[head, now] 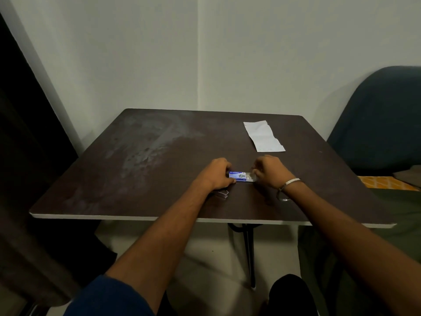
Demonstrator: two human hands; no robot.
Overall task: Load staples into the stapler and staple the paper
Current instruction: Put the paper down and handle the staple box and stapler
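A small blue staple box (238,175) lies on the dark table (159,167) between my hands. My left hand (216,173) grips its left end. My right hand (271,171) pinches the white inner tray (250,177), which sticks out of the box's right end. Part of the small stapler (222,194) shows on the table under my left wrist; the rest is hidden by my forearm. A folded white paper (264,136) lies flat at the far right of the table, apart from both hands.
The table's white front edge (136,217) runs just under my forearms. A dark blue chair (382,115) stands to the right, a dark curtain (25,156) to the left, and a wall is behind the table.
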